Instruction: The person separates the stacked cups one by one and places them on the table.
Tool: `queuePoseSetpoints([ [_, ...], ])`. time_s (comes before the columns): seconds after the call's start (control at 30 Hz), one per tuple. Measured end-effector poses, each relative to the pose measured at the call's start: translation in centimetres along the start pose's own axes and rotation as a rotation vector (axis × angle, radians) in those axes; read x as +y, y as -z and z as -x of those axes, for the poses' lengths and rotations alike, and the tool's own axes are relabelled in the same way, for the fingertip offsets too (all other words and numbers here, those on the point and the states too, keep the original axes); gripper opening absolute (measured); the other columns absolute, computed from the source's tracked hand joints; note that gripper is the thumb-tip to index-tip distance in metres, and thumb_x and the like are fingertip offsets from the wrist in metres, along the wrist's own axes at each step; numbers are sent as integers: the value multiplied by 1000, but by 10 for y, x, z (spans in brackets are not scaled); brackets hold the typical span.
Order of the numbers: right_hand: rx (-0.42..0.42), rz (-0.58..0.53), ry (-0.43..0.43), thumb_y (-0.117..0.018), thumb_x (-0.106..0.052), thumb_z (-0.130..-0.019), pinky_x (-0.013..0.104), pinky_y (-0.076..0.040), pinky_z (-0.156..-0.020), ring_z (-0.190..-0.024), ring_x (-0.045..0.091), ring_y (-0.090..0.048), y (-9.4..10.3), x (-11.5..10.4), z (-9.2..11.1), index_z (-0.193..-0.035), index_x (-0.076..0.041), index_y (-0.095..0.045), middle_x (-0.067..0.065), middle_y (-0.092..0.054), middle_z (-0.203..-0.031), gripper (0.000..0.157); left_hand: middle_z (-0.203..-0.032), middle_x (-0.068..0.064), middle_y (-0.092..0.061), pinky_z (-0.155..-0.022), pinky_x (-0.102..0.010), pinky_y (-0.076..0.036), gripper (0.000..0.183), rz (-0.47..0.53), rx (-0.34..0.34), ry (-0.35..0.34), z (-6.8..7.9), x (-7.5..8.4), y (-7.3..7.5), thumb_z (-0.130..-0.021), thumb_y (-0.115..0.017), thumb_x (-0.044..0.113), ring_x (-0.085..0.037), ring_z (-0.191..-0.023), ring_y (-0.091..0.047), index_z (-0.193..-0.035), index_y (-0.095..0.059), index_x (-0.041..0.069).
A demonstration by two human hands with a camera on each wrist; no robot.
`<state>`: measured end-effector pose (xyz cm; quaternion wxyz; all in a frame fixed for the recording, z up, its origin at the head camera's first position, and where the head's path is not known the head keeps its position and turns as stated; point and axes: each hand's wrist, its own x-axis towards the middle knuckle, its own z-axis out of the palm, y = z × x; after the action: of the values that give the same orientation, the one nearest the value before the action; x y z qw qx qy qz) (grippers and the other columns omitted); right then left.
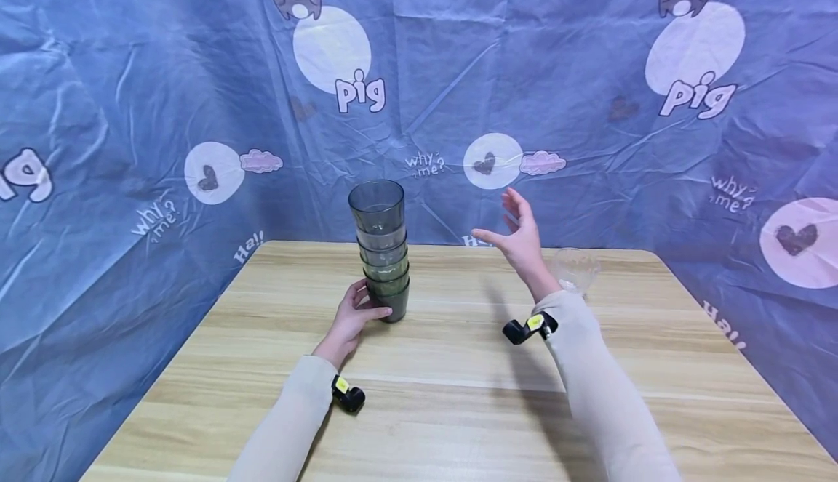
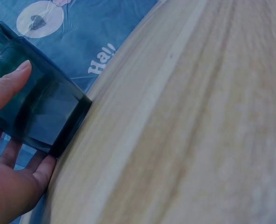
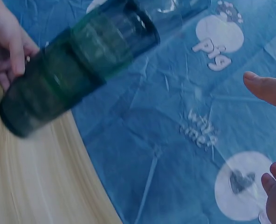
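A tall stack of nested tumblers (image 1: 383, 253) stands upright toward the back of the wooden table, left of the middle. Its see-through cups are tinted dark grey and green. Low on the stack, my left hand (image 1: 350, 316) grips the bottom tumbler (image 2: 49, 102), thumb on the near side and fingers around the other. To the right of the stack, my right hand (image 1: 521, 241) is raised above the table with thumb and fingers spread apart, holding nothing. Behind the right wrist, a clear cup (image 1: 576, 267) stands partly hidden by the sleeve.
The wooden table (image 1: 432, 409) has a pale grain, and its back edge meets a blue printed curtain (image 1: 445, 46) hung around the back and sides. Each sleeve carries a small black wrist camera (image 1: 348, 396).
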<state>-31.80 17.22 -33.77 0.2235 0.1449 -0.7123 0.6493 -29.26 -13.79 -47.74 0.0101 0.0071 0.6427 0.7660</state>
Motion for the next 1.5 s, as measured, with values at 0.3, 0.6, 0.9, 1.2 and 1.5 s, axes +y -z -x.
queuePoseSetpoints([
  [0.3,-87,-13,23,-83,5,-73,34,-28,-115,-141,30,-33,-28,-10,3,-153,2,-26,20,-37,-151,98,-148,-23,-41,-107,-43,-38,84,-3,3,4,0,0,0,-78,-72,-14,-40,-131,-45,-150,-31,1],
  [0.6,-161,-65,48,-82,3,-76,31,-30,-114,-141,27,-34,-55,-25,5,-154,-3,-27,16,-37,-152,96,-148,-25,-40,-104,-38,-41,83,-10,0,-9,0,0,0,-79,-71,-14,-41,-130,-45,-150,-30,0],
  [0.9,-228,-114,57,-82,5,-76,35,-34,-113,-141,32,-35,-85,-40,7,-154,-2,-26,16,-38,-150,96,-147,-25,-41,-102,-35,-41,83,-6,1,-4,-1,-2,1,-78,-71,-15,-41,-128,-46,-149,-30,-1],
  [1.2,-287,-94,57,-84,-2,-76,31,-38,-109,-138,26,-38,-112,-52,3,-155,-5,-27,13,-41,-150,97,-147,-23,-42,-100,-32,-42,83,-6,12,3,-2,-1,-1,-78,-71,-16,-39,-128,-47,-149,-31,1],
  [1.5,-286,-26,57,-87,-6,-74,32,-38,-109,-132,25,-43,-128,-53,1,-153,-4,-31,15,-44,-144,97,-149,-24,-39,-98,-30,-43,85,5,1,10,0,0,-1,-79,-70,-16,-41,-130,-45,-151,-28,1],
])
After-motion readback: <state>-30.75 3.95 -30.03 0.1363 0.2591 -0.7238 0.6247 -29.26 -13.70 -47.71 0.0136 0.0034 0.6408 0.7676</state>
